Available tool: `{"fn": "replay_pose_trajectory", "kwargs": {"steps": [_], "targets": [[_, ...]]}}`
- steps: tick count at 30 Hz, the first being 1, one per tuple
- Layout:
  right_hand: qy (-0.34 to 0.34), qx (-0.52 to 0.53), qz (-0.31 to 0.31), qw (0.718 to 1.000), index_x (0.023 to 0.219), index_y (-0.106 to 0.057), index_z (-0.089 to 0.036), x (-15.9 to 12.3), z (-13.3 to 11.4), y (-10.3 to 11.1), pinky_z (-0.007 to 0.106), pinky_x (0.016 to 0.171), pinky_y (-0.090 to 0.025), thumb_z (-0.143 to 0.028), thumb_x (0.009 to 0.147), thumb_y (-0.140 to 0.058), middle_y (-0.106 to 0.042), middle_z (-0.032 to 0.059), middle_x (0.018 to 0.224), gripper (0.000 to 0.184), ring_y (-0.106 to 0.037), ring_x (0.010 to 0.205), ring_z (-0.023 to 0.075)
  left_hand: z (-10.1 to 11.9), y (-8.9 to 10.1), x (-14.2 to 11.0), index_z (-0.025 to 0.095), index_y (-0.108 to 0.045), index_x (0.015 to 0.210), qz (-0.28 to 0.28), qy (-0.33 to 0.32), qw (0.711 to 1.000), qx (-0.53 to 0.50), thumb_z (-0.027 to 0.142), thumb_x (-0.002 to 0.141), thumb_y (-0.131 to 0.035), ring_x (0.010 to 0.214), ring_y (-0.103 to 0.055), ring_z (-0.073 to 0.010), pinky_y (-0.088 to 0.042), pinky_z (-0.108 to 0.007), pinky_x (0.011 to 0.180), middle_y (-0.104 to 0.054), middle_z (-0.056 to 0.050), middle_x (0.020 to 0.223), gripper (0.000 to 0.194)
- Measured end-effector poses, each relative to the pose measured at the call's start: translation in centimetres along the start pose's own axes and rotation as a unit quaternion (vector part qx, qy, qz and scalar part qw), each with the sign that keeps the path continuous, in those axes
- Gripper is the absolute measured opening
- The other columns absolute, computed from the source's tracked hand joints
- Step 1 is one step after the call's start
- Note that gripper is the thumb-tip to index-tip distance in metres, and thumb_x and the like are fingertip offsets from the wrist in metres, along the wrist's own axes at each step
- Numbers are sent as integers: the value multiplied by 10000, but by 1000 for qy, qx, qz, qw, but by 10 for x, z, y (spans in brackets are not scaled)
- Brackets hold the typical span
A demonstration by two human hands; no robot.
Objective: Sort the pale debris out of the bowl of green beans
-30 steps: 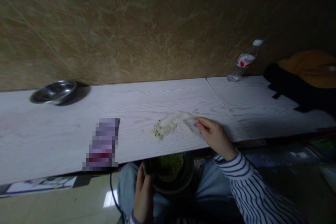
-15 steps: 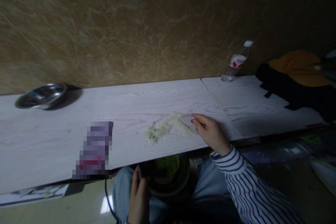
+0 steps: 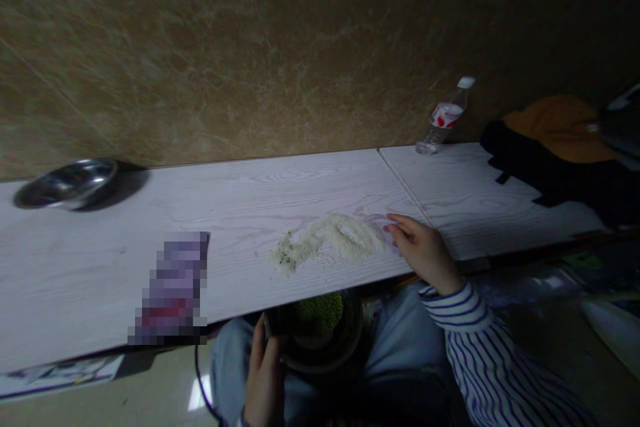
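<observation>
While the bowl (image 3: 356, 330) on the lap is gripped by the left hand (image 3: 266, 370) and some clear piece (image 3: 380, 221) seems pinched in the right hand (image 3: 425, 250), rice (image 3: 345, 235) could get knocked off the table (image 3: 240, 193) by sloppy swiping.

One left hand (image 3: 265, 370), one right hand (image 3: 425, 255) — two in all — one spread of white grains (image 3: 350, 240), one mass of green grains (image 3: 326, 310), one dark vessel (image 3: 353, 333), one metal bowl (image 3: 93, 179), one bottle (image 3: 446, 116), one pixelated item (image 3: 173, 287).

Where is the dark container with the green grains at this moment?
In the head view, the dark container is low, near the middle, below the front edge of the white table, with the left hand at its left side.
</observation>
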State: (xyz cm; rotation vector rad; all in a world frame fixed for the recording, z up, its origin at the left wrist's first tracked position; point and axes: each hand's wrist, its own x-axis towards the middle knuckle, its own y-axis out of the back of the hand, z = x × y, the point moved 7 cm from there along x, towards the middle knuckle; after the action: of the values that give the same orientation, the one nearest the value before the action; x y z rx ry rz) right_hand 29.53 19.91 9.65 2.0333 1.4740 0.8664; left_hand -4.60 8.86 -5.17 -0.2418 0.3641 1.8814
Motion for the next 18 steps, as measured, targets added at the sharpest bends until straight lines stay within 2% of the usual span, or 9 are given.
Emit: {"fn": "replay_pose_trajectory", "kwargs": {"steps": [4,6,10,14,16,18], "targets": [[-1,-3,-20,1000,1149,-725,-147,-5,-2,-8,327,681,-590,-325,878,-540,-790,111,883,373,-748,797,243,10,-5,-6,128,-502,1398,7,84,995,-45,315,818,-536,1337,-500,-309,-466,-395,1034,-569,-150,1433,610],[-5,-3,-20,1000,1141,-730,-154,-7,-3,-10,322,662,-588,-314,877,-534,-791,110,882,366,-748,784,241,12,-5,-8,122,-471,1418,8,102,993,-64,320,813,-537,1362,-469,-307,-439,-404,1059,-539,-147,1462,640],[-9,26,-31,999,1136,-729,-157,-8,-10,-22,312,637,-583,-297,871,-533,-794,115,906,359,-748,766,234,10,-5,-7,102,-447,1433,1,89,993,-72,336,832,-536,1417,-390,-285,-310,-384,1144,-480,-143,1511,652],[-15,82,-45,996,1158,-709,-128,-6,-19,-33,309,627,-584,-292,859,-542,-793,127,931,380,-743,718,217,4,-4,-8,159,-449,1448,4,103,992,-75,359,838,-538,1357,-470,-310,-415,-404,1070,-519,-122,1481,648],[-15,98,-39,994,1161,-705,-120,-5,-21,-32,313,628,-586,-299,858,-537,-793,126,904,390,-741,712,217,3,-4,-9,183,-440,1455,-3,110,991,-79,363,846,-530,1338,-491,-311,-451,-398,1034,-530,-113,1471,641],[-18,95,-32,995,1152,-709,-118,-4,-19,-28,321,620,-587,-305,851,-540,-793,124,869,393,-739,709,224,3,-4,-9,187,-442,1453,-3,108,991,-80,359,855,-525,1360,-466,-301,-434,-385,1050,-515,-104,1485,628]]}}
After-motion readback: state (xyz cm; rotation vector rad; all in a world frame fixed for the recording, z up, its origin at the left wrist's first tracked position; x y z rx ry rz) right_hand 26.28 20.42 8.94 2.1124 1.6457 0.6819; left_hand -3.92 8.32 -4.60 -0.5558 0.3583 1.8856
